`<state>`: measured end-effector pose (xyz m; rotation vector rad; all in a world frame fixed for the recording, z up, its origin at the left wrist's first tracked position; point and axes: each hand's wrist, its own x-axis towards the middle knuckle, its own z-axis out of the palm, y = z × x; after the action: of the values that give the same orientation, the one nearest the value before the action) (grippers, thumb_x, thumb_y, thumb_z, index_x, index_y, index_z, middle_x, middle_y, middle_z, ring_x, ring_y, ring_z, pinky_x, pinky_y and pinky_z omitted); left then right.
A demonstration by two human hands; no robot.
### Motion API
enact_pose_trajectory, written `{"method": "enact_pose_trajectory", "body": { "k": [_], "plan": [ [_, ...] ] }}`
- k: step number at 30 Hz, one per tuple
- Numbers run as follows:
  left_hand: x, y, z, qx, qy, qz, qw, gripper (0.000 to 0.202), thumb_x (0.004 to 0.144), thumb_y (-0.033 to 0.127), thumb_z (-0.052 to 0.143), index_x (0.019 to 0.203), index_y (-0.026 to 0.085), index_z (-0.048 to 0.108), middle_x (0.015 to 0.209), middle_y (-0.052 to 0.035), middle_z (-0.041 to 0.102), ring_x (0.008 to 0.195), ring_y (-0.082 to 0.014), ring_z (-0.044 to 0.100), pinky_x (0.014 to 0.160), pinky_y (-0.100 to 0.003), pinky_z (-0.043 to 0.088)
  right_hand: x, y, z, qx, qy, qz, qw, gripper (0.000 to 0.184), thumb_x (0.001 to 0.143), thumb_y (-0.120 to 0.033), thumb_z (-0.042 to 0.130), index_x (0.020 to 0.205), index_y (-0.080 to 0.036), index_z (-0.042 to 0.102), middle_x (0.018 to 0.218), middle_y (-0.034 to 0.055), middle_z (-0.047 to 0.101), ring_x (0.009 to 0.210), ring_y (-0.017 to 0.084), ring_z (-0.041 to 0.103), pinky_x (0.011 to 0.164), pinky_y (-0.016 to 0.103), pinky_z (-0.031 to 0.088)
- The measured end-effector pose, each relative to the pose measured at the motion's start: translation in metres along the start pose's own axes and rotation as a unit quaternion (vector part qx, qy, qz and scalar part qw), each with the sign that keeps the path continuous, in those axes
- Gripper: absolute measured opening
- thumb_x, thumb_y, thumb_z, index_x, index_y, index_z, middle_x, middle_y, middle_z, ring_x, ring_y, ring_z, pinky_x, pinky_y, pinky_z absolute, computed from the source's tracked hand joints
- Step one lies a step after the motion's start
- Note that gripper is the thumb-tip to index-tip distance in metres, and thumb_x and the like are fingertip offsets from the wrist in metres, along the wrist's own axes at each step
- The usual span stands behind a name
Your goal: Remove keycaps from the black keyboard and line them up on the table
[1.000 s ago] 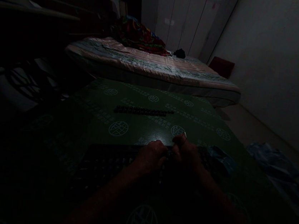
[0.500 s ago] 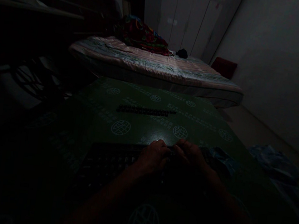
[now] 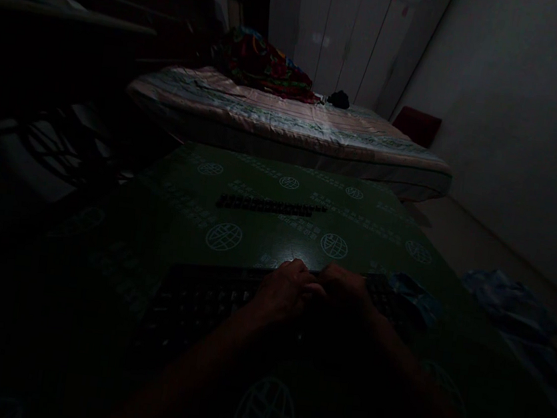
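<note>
A black keyboard (image 3: pixel 198 297) lies on the green table, dim in the low light. Over its middle, near the back edge, my left hand (image 3: pixel 285 293) rests with fingers curled inward. Close against it, my right hand (image 3: pixel 347 289) is bent down with its fingertips by the keyboard's top rows. Both hands are closed, and whatever lies between the fingertips is hidden by shadow and knuckles. Farther back, two rows of small black keycaps (image 3: pixel 269 206) sit on the table.
A crumpled blue cloth (image 3: pixel 414 297) lies by the keyboard's right end. The green table (image 3: pixel 156 222) has printed globes. Beyond it stands a bed (image 3: pixel 288 126) with a red flowered blanket (image 3: pixel 269 67). More blue fabric (image 3: pixel 514 303) is at the right.
My right hand has shifted slightly left and in, bringing its fingers closer to my left hand. The left hand stays nearly in place. Keyboard and keycap rows are unchanged.
</note>
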<state>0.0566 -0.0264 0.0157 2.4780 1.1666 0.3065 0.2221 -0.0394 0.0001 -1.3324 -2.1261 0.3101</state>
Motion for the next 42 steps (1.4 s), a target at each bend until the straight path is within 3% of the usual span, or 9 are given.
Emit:
{"method": "enact_pose_trajectory", "body": {
  "k": [7,18,23,33,38,42],
  "plan": [
    [-0.002,0.008,-0.011,-0.012,-0.020,-0.017,1.000,0.029,0.074,0.024,0.048,0.100,0.029,0.061,0.090,-0.0026,0.053,0.084,-0.0171,0.050,0.069,-0.025,0.041,-0.001,0.000,-0.003,0.192,0.028,0.102,0.976,0.031,0.073,-0.047,0.054,0.064,-0.017,0.055,0.057,0.0000,0.054,0.052,0.011,0.049,0.047,0.021,0.037],
    [0.013,0.017,-0.007,0.016,-0.003,-0.123,0.992,0.020,0.073,0.028,0.049,0.087,0.017,0.059,0.080,-0.0069,0.056,0.077,-0.0212,0.055,0.061,-0.028,0.041,0.006,0.001,0.003,0.310,0.029,0.149,0.939,0.033,0.069,-0.048,0.057,0.058,-0.017,0.050,0.052,-0.0019,0.048,0.049,0.009,0.044,0.043,0.019,0.035],
    [0.014,0.015,-0.006,0.022,-0.006,-0.091,0.996,0.019,0.073,0.027,0.048,0.085,0.018,0.060,0.083,-0.0071,0.057,0.079,-0.0215,0.055,0.062,-0.028,0.041,0.007,0.003,0.004,0.322,0.033,0.161,0.932,0.033,0.067,-0.046,0.060,0.056,-0.017,0.049,0.051,-0.0028,0.045,0.048,0.009,0.042,0.041,0.019,0.033],
    [0.014,0.006,-0.005,-0.045,0.002,-0.045,0.998,0.017,0.071,0.025,0.051,0.081,0.022,0.064,0.083,-0.0025,0.059,0.080,-0.0171,0.055,0.068,-0.025,0.041,0.015,-0.003,0.002,0.422,0.084,0.279,0.858,0.031,0.058,-0.041,0.068,0.057,-0.017,0.049,0.048,-0.0049,0.046,0.044,0.008,0.043,0.040,0.019,0.033],
    [0.011,0.006,-0.009,-0.147,0.025,-0.043,0.988,0.020,0.071,0.022,0.049,0.084,0.018,0.064,0.079,-0.0017,0.062,0.075,-0.0154,0.056,0.064,-0.023,0.041,0.012,-0.005,0.002,0.465,0.119,0.261,0.838,0.028,0.058,-0.038,0.068,0.056,-0.016,0.051,0.047,-0.0049,0.047,0.041,0.007,0.040,0.039,0.019,0.031],
    [0.009,0.006,-0.012,-0.201,0.045,-0.082,0.975,0.017,0.069,0.022,0.051,0.079,0.017,0.064,0.074,-0.0011,0.064,0.071,-0.0152,0.057,0.060,-0.022,0.042,0.010,-0.009,-0.004,0.444,0.091,0.203,0.868,0.026,0.061,-0.037,0.067,0.057,-0.016,0.054,0.049,-0.0035,0.050,0.044,0.008,0.043,0.041,0.019,0.032]
  ]
}}
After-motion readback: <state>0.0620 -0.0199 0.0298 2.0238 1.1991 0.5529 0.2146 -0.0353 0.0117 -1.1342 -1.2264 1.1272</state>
